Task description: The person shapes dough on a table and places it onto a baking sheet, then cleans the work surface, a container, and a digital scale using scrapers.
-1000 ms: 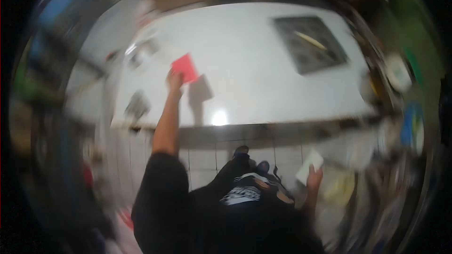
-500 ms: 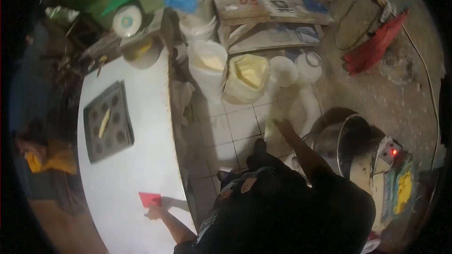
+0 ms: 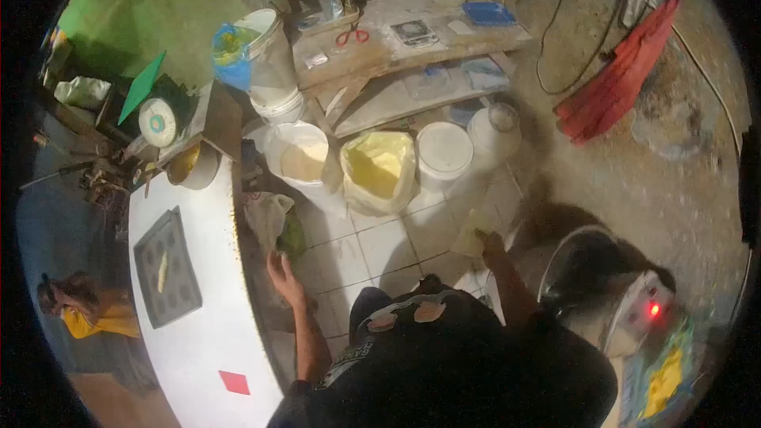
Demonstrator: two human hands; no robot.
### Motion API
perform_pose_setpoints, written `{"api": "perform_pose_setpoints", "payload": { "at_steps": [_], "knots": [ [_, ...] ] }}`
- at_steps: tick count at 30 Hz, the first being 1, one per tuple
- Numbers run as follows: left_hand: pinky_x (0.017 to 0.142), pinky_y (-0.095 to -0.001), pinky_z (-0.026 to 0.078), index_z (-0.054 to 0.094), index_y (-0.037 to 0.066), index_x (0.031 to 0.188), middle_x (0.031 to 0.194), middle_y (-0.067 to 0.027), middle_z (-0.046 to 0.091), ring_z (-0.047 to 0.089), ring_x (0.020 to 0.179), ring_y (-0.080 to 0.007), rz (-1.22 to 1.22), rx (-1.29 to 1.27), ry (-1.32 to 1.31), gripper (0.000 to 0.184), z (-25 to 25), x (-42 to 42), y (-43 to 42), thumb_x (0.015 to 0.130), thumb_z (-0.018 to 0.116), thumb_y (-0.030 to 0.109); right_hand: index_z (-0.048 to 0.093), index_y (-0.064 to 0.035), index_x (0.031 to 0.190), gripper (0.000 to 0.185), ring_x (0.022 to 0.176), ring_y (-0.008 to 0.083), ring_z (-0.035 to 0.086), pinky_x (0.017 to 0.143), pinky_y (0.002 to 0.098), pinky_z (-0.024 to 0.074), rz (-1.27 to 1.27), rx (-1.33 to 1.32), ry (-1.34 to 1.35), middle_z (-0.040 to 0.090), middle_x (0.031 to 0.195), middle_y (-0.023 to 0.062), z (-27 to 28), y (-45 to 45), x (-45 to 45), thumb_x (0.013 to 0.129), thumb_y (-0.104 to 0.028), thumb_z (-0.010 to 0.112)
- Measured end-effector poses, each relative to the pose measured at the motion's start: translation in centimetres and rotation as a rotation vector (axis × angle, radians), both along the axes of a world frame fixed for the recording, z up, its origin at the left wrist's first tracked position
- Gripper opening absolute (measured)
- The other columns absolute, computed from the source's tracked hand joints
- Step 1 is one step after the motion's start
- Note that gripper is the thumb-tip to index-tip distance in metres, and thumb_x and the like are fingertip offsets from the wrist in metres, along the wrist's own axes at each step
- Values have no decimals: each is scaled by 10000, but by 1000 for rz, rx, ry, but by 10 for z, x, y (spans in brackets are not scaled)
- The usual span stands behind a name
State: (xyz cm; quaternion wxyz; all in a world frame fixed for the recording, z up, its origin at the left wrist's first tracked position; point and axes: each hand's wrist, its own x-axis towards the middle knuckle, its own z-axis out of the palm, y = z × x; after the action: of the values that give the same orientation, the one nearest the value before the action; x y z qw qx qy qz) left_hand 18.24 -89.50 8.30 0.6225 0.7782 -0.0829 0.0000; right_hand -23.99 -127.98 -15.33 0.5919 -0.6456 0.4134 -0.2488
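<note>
- Right hand (image 3: 495, 247): clamped on a pale flat card (image 3: 469, 239), apparently a carrying step; moving calls for a firm pinch.
- Left hand (image 3: 284, 277): empty, fingers apart.
- Behind-left of it: red flat card (image 3: 235, 383) on white table (image 3: 208, 341).

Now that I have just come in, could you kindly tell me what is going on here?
The right hand holds a pale card over the floor. The left hand looks empty, fingers open, near the edge of the table. A red card lies flat on the table, as does a tray with a pale stick on it.
</note>
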Motion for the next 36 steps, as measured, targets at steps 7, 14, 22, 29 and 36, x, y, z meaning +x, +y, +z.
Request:
{"api": "perform_pose_setpoints", "payload": {
  "at_steps": [7, 14, 22, 29, 36],
  "knots": [
    [1067, -383, 426, 482, -36, 1397, 1394, -159, 528, 512, 1296, -264, -327, -313, 215, 490, 39, 66, -217, 1030, 559, 279, 545, -30, 1331, 449, 1139, 359, 570, 981, 451, 438, 105, -63, -48, 607, 1266, 152, 115, -126, 72, 956, -274, 582],
    [936, -322, 493, 602, 9, 1271, 1194, -107, 652, 623, 1089, -195, -679, -283, 86, 371, 60, 115, -474, 995, 619, 256, 558, 28, 1274, 517, 933, 218, 614, 834, 390, 504, -205, 163, -126, 658, 1044, 107, 216, -245, 131, 931, -332, 695],
    [809, -320, 538, 617, -14, 1232, 1069, -126, 690, 669, 903, -186, -1006, -184, -155, 391, 104, 87, -744, 937, 691, 231, 634, -10, 1169, 383, 893, 136, 633, 737, 303, 525, -426, 215, -47, 673, 1042, 49, 290, -410, 140, 915, -286, 711],
    [711, -349, 546, 637, -29, 1167, 902, -152, 728, 690, 760, -234, -892, -18, 90, 413, -8, 95, -1007, 913, 698, 291, 623, -5, 1202, 359, 899, 125, 625, 752, 312, 528, -424, 68, -118, 673, 1039, 38, 260, -524, 131, 950, -257, 658],
    [628, -396, 517, 702, -25, 920, 767, -186, 710, 683, 700, -277, -788, 342, -255, 285, -5, 95, -1099, 849, 658, 248, 565, 23, 1274, 500, 1006, 320, 638, 892, 452, 497, -353, -223, 318, 656, 1131, 194, 280, -659, 134, 945, -346, 637]
  ]
}}
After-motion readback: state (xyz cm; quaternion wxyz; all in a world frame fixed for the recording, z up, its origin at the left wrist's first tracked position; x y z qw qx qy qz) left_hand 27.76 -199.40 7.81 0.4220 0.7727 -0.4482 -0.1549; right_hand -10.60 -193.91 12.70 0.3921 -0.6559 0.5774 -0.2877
